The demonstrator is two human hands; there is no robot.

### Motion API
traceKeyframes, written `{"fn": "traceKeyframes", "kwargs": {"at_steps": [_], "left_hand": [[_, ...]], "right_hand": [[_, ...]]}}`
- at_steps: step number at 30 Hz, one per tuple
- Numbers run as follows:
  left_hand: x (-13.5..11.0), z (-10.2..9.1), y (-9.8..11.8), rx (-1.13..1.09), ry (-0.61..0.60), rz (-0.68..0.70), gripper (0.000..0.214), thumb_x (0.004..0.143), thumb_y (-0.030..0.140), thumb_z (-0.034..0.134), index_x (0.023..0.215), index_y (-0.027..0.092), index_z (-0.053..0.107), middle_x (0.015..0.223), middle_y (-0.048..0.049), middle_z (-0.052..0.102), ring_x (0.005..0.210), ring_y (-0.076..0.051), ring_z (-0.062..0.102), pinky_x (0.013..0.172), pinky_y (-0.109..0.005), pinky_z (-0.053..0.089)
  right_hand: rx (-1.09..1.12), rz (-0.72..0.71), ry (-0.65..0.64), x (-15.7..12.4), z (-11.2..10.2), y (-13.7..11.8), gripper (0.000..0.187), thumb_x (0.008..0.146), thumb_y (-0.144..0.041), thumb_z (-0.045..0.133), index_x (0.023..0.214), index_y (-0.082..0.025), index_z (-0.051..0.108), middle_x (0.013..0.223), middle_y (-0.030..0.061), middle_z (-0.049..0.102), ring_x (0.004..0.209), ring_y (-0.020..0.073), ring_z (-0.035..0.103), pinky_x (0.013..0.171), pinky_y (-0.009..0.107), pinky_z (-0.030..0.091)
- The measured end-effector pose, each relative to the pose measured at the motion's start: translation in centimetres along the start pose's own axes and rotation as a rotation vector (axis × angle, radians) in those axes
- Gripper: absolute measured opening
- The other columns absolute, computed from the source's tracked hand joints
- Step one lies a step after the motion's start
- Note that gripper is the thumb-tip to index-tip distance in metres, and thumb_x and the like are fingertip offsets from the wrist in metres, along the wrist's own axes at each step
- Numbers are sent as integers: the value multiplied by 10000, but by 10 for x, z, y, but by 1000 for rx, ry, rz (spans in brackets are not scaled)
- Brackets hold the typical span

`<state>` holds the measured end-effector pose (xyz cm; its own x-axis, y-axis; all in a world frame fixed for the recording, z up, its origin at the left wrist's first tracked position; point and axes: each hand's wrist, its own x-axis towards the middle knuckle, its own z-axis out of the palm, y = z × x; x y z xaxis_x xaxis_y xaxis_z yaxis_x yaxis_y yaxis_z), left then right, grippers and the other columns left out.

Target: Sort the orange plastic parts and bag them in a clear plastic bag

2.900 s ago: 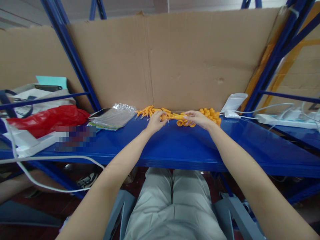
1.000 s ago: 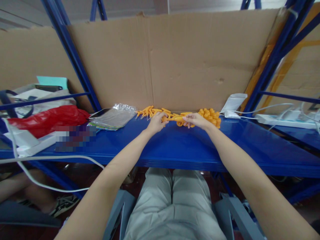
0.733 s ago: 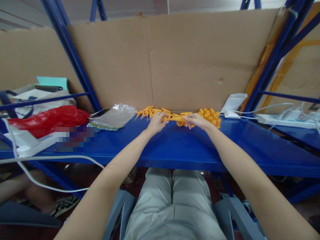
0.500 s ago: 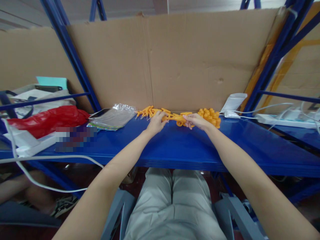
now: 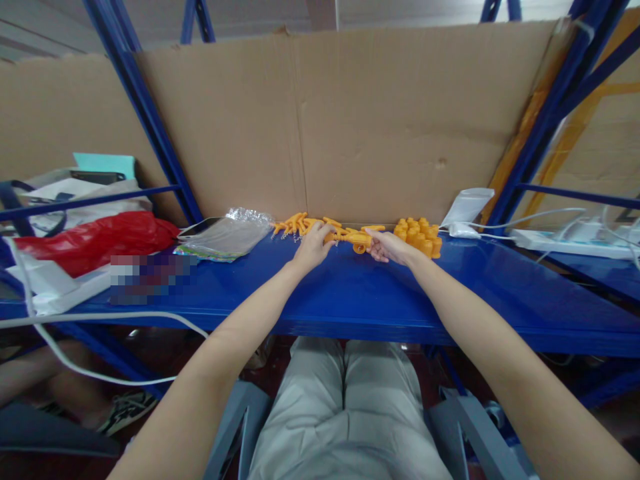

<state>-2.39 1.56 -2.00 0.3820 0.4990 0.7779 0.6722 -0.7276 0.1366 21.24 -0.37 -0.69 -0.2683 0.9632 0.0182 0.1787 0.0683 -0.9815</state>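
My left hand (image 5: 313, 245) is on the blue shelf, its fingers curled round an orange plastic piece (image 5: 329, 237) that they partly hide. To its right, my right hand (image 5: 389, 247) has its fingertips closed at the edge of another orange piece with a round end (image 5: 359, 247). Left of my hands lie several orange pieces with small metal chains (image 5: 293, 225), like key chains. Beside my right hand stands a tight cluster of orange knobbed parts (image 5: 418, 236). The exact shape of what my fingers grip is too small to tell.
Clear plastic bags (image 5: 227, 237) lie to the left, near a red plastic bag (image 5: 100, 241). A white packet (image 5: 467, 212) and a power strip (image 5: 575, 243) with cables are on the right. A cardboard sheet (image 5: 370, 127) closes off the back of the blue shelf (image 5: 345, 297).
My right hand has shifted slightly, and its fingers sit a little differently at the round-ended orange piece. My left hand stays nearly in place.
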Motion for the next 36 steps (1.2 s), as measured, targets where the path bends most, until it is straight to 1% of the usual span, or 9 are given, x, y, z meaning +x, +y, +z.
{"fn": "traceKeyframes", "kwargs": {"at_steps": [6, 9, 14, 17, 21, 24, 27, 31, 36], "left_hand": [[2, 2, -3, -35, -7, -32, 239, 799, 106, 704, 1008, 199, 633, 995, -41, 638, 976, -198, 632, 907, -381, 536], [3, 1, -5, -48, -9, -50, 242, 798, 93, 699, 1008, 196, 637, 994, -39, 642, 977, -192, 632, 918, -378, 533], [4, 1, -7, -48, -14, -77, 230, 807, 94, 685, 1014, 184, 639, 1017, -58, 654, 1036, -214, 627, 967, -414, 521], [3, 2, -6, -70, -4, -56, 311, 828, 106, 655, 1126, 187, 624, 1099, -74, 657, 1097, -219, 616, 990, -425, 521], [2, 1, -5, -80, -24, -29, 462, 836, 115, 617, 1288, 192, 561, 1233, -94, 626, 1188, -222, 587, 1055, -424, 491], [1, 1, -6, -55, -39, -32, 454, 827, 126, 609, 1275, 191, 574, 1233, -97, 627, 1205, -233, 583, 1097, -433, 457], [1, 3, -8, -47, -64, -35, 426, 817, 131, 597, 1241, 179, 593, 1234, -107, 629, 1203, -242, 586, 1100, -439, 452], [1, 4, -9, -64, -82, -21, 368, 810, 138, 587, 1171, 201, 627, 1205, -89, 640, 1190, -242, 592, 1094, -453, 455], [0, 3, -8, -59, -107, -19, 317, 800, 131, 595, 1103, 205, 652, 1164, -78, 664, 1172, -244, 603, 1084, -455, 460]], "right_hand": [[-22, 46, -14, -3, 0, -2, 540, 969, -610, 439, 657, -188, 567, 466, 21, 553, 379, 93, 457, 354, 198, 356], [-14, 19, -17, -7, 1, -6, 490, 934, -621, 516, 723, -184, 580, 567, 41, 647, 421, 97, 524, 410, 200, 421], [-27, -128, 53, -8, 2, -8, 232, 836, -367, 753, 909, -184, 629, 720, 22, 713, 537, 98, 610, 518, 197, 470], [-46, -209, 130, -3, 0, -5, 252, 800, -339, 775, 919, -184, 616, 719, 12, 684, 566, 100, 609, 574, 216, 494], [-101, -410, 328, 9, -9, 2, 349, 765, -402, 769, 982, -209, 574, 900, 29, 670, 743, 145, 657, 694, 283, 542], [-310, -525, 532, 16, -22, 8, 325, 778, -347, 722, 1032, -208, 574, 1018, 66, 650, 881, 199, 650, 788, 354, 548], [-609, -605, 617, 18, -33, 13, 295, 778, -266, 688, 1053, -197, 608, 1094, 109, 635, 989, 262, 624, 886, 436, 523], [-865, -612, 551, 19, -37, 21, 306, 781, -162, 624, 1083, -207, 638, 1135, 116, 615, 1074, 287, 604, 985, 471, 479], [-963, -560, 387, 24, -30, 28, 372, 778, -100, 556, 1123, -184, 668, 1169, 117, 592, 1066, 255, 614, 1011, 452, 481]]}}
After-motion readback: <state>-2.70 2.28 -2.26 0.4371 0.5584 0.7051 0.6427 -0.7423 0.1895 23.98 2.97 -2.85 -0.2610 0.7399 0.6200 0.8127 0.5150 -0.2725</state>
